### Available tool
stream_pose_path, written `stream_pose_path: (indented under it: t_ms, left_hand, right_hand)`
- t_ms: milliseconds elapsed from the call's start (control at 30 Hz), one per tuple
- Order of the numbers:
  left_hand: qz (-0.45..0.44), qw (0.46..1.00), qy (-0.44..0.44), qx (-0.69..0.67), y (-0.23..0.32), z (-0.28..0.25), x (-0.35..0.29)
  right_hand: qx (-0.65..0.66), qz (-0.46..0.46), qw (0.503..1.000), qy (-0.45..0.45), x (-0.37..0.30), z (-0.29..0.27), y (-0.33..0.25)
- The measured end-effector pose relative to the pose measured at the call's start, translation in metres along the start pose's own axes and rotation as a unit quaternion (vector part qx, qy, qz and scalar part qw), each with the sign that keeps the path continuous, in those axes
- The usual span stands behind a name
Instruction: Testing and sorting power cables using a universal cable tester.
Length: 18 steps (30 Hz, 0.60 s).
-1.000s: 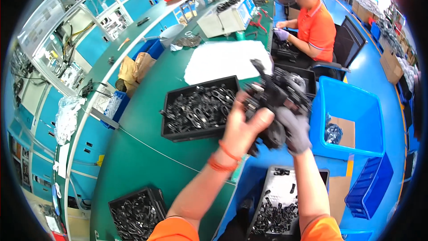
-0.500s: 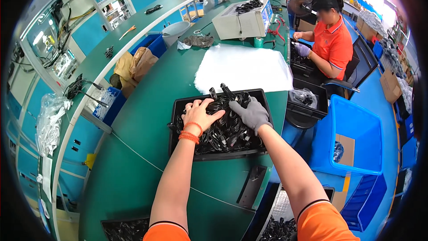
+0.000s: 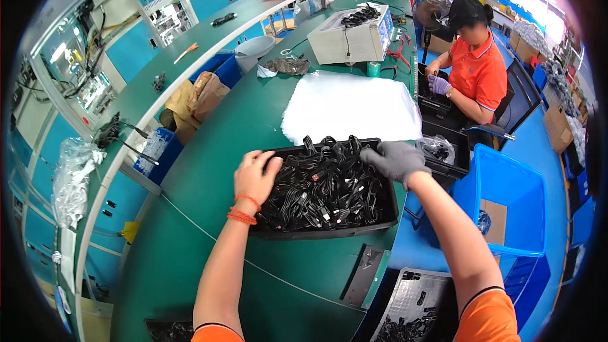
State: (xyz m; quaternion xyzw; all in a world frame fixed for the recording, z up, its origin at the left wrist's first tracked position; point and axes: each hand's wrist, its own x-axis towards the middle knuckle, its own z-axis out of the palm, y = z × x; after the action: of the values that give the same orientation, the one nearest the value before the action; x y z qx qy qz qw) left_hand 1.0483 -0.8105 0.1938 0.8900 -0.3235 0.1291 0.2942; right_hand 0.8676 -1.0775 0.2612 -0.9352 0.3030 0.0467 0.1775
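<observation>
Bare left hand (image 3: 255,174) rests with fingers spread on glossy black cables (image 3: 326,187) heaped in a shallow rectangular black plastic tray (image 3: 329,231). At three o'clock, the grey knit-gloved right hand (image 3: 394,159) presses loosely curled on the heap's far corner.

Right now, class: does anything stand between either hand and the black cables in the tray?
Nothing visible does. The bare left hand and the gloved right hand both rest directly on the cables heaped in the black tray.
</observation>
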Motion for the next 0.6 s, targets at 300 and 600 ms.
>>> stream_pose_path:
  t_ms: [300,600]
  left_hand:
    - [-0.28,0.952,-0.06,-0.112,-0.074,0.031,-0.019]
    - [-0.242,0.942,0.014,-0.233,-0.063,0.03,-0.024]
  right_hand:
    - [-0.082,-0.118,0.988,-0.048,0.165,0.044,-0.089]
    - [-0.105,-0.068,0.983,-0.137,0.25,0.13,-0.121]
